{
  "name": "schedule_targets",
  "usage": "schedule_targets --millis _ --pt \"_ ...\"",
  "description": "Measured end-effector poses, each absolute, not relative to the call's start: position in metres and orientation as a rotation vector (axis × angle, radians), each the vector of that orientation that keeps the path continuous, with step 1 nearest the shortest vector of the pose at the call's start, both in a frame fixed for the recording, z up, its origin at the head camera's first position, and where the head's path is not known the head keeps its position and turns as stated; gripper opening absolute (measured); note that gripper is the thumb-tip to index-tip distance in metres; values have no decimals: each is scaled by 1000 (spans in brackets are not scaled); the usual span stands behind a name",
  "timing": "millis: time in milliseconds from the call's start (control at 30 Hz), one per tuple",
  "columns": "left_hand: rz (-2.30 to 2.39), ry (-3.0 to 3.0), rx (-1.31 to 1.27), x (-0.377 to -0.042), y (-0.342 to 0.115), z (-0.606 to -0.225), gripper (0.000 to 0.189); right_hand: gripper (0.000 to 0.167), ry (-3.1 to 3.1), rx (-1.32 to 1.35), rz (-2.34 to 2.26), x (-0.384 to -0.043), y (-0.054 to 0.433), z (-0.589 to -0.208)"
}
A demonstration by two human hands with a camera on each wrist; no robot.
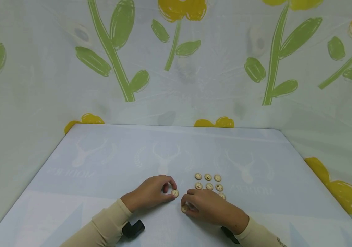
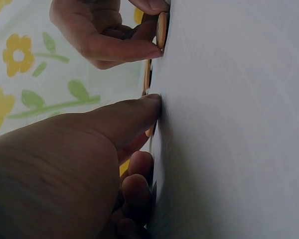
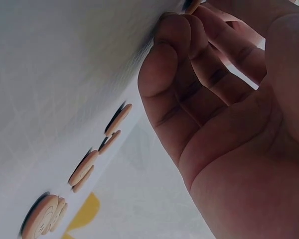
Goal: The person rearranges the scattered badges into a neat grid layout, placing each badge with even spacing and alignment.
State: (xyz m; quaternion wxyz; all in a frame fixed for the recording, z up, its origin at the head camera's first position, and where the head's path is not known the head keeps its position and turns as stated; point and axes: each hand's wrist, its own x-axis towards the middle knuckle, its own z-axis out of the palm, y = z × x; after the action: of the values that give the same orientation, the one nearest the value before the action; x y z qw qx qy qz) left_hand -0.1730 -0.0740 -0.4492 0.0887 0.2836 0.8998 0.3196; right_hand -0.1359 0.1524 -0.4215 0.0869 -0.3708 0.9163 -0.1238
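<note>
My left hand (image 1: 151, 192) is low over the table, pinching the edges of a round wooden button (image 1: 174, 193) between thumb and index finger. Just to its right and nearer to me, my right hand (image 1: 206, 206) holds another wooden button (image 1: 184, 208) by thumb and fingertips. In the left wrist view this second button (image 2: 162, 30) stands out between the fingers, close against the tabletop. Beyond the right hand, several more wooden buttons (image 1: 208, 177) lie in rows of three, and one button (image 1: 222, 196) is partly hidden behind that hand.
The pale table (image 1: 108, 157) carries faint deer-head prints. Behind it hangs a white cloth (image 1: 206, 85) with yellow flowers and green leaves. A black strap piece (image 1: 134, 229) is at the left wrist, below the beige sleeve (image 1: 111, 219).
</note>
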Motion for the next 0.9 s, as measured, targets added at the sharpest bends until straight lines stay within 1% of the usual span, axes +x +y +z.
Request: schedule_targets --millis 900 --pt "949 2676 848 -174 -74 -450 19 8 2701 -1073 -386 -136 154 -419"
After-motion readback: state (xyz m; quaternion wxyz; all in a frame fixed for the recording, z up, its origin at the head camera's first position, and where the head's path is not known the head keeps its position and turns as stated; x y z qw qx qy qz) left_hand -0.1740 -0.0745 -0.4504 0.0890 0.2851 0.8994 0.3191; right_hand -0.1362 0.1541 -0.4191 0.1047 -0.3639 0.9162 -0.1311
